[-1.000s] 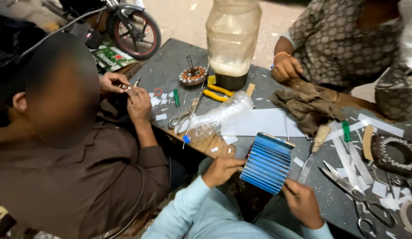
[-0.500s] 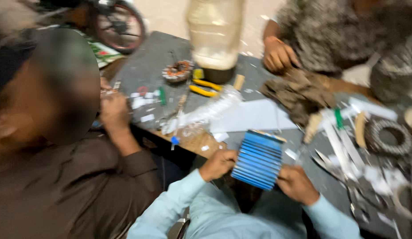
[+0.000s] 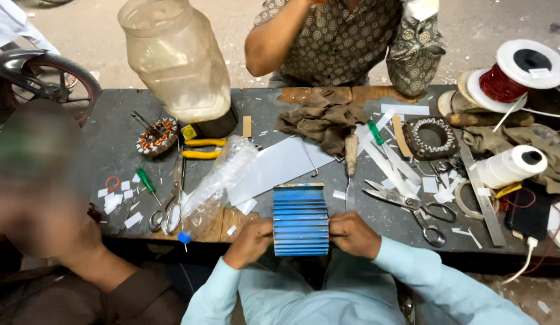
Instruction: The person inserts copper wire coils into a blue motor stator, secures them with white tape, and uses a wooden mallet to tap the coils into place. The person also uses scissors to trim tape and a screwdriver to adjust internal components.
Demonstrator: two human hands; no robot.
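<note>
Blue pleated sheet (image 3: 301, 219) sitting upright at the near table (image 3: 111, 138) edge, pinched between both hands: left hand (image 3: 251, 241) gripping the left side of the folds, right hand (image 3: 354, 233) clamped on the right side, thumbs and fingers curled tight around the stack.

Doing this well, judging by the grip: pressing evenly from both sides so the pleats are closing square, keeping the bottom edges level, holding the fold lines parallel, avoiding any twist that would be skewing the top pleats against the lower ones.

Lying beyond the stack: flat white sheet (image 3: 280, 165), clear bottle (image 3: 217, 180) on its side, chisel (image 3: 350, 165), big scissors (image 3: 406, 204) to the right, smaller scissors (image 3: 168, 210) to the left, yellow pliers (image 3: 202, 148), brown rag (image 3: 322, 117), large plastic jar (image 3: 174, 57), wound stator (image 3: 156, 135), bare stator ring (image 3: 433, 137), red wire spool (image 3: 515, 75), white thread cone (image 3: 509, 167).

Hard to make out: fingertips behind the stack, so not telling how far round the fingers are reaching; lower part of the pleats partly overhanging the edge; material of the sheet, paper or plastic film, not telling. Being cut off: two other people, one at the left, one across the table, hands out of sight.
</note>
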